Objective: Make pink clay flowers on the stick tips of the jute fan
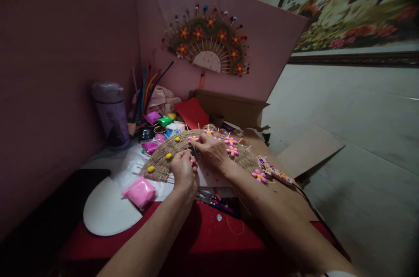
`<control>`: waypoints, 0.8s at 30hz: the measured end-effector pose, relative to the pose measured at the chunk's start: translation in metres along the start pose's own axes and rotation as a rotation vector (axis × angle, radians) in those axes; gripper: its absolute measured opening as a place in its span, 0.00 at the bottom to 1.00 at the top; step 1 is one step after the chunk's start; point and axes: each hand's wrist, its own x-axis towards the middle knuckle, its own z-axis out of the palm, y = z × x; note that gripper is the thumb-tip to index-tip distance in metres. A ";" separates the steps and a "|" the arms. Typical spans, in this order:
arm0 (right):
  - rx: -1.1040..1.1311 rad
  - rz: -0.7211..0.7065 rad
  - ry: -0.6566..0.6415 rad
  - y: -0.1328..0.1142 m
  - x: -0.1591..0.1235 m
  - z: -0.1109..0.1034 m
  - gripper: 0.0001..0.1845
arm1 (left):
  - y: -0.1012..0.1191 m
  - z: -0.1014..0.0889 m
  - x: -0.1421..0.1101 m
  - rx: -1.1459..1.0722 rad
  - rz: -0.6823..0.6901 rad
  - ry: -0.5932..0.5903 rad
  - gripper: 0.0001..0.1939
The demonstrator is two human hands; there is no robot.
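Observation:
A woven jute fan-shaped arch (163, 159) lies on the table, dotted with pink clay flowers (232, 151) and yellow clay balls (151, 169). My left hand (183, 173) rests on the arch's inner edge with fingers curled in a pinch on a small pink bit. My right hand (211, 149) lies on top of the arch, fingertips pressed near a pink flower (193, 139). What the right fingers hold is hidden.
A pink clay pack (140, 192) lies on a white half-round board (104, 211). Behind stand a purple flask (111, 113), pipe cleaners (147, 89), clay packets (164, 121), red paper (193, 112) and a cardboard box (235, 109). A finished fan (207, 41) hangs on the pink wall. Scissors (216, 200) lie on the red cloth.

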 end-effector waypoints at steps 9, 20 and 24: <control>0.032 0.002 -0.046 -0.002 0.004 -0.001 0.16 | 0.000 0.000 0.001 -0.016 -0.017 0.013 0.06; 0.146 0.017 0.037 0.000 0.002 -0.002 0.16 | -0.001 0.001 0.001 -0.033 0.010 -0.018 0.08; 0.640 0.343 0.293 0.016 -0.008 -0.019 0.17 | -0.002 0.002 -0.001 -0.042 0.021 -0.103 0.09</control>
